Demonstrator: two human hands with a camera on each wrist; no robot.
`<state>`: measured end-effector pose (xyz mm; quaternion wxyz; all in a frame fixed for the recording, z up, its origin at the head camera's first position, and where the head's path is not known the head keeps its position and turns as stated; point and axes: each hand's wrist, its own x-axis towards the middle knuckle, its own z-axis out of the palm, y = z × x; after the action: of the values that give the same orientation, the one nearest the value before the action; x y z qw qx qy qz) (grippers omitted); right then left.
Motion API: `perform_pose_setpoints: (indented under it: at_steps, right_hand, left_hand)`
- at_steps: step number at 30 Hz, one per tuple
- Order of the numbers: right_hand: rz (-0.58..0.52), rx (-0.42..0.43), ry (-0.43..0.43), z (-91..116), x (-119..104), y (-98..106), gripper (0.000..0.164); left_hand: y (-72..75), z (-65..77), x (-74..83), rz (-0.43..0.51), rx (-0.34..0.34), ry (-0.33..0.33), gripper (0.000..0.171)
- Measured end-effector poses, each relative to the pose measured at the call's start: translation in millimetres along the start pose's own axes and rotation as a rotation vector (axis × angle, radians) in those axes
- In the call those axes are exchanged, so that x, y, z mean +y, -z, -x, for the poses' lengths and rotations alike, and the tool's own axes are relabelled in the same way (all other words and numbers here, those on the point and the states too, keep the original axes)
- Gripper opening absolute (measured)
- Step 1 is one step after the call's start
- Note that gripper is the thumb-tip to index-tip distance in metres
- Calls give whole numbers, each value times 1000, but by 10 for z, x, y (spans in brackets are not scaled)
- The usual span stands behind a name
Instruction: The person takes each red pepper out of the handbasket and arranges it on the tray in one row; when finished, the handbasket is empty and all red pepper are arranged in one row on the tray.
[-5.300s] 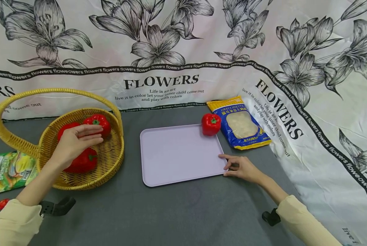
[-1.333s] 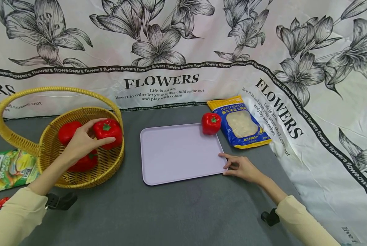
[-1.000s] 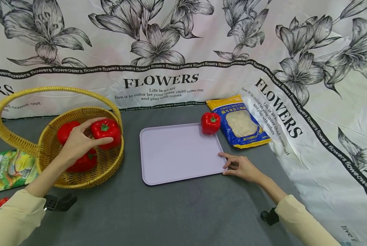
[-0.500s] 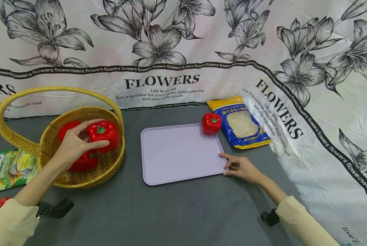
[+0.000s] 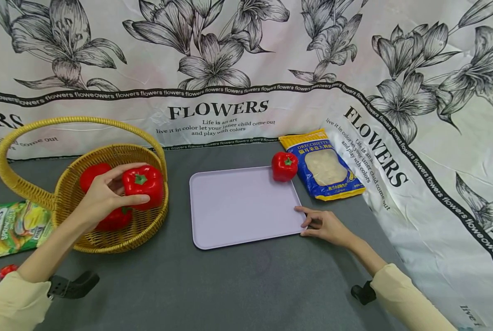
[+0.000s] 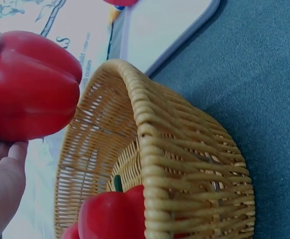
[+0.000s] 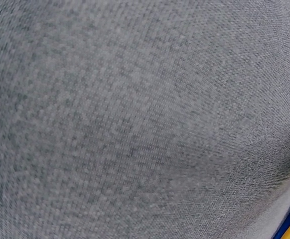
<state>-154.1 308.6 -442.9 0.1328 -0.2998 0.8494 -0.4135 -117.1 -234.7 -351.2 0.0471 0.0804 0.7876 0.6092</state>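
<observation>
In the head view my left hand grips a red bell pepper between thumb and fingers, over the right part of the yellow wicker basket. The left wrist view shows this bell pepper raised beside the basket rim. Two more red peppers lie inside, one at the back and one in front, both partly covered by the hand. At the right, my right hand pinches the near right corner of a pale lilac tray. The right wrist view holds mostly grey cloth.
Another red bell pepper stands at the tray's far right corner, beside a blue and yellow pasta bag. A green packet and a small red item lie left of the basket, whose tall handle arches behind the left hand.
Since the oldest frame, my left hand has taken hold of the back right pepper and raised it. Over the last half second it has shifted slightly right. The right hand stays put.
</observation>
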Motion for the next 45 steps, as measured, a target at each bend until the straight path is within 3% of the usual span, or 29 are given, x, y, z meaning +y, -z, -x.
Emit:
perform_pose_setpoints:
  at_steps: [5,11,22,36,45]
  right_hand:
    - [-7,12,-1,7,21,-11,13]
    - [0,15,-11,8,28,-14,13]
    - [16,-1,-39,7,11,2,13]
    - [6,2,-23,6,30,2,11]
    - [19,4,-45,6,56,-6,13]
  left_hand:
    - [-39,-49,21,10,-50,-37,57]
    - [-93,-95,49,-26,-56,-38,58]
    - [-277,-217,105,32,-102,-53,60]
    - [-567,-455,167,62,-145,-12,66]
    - [-872,-705,149,45,-174,-10,67]
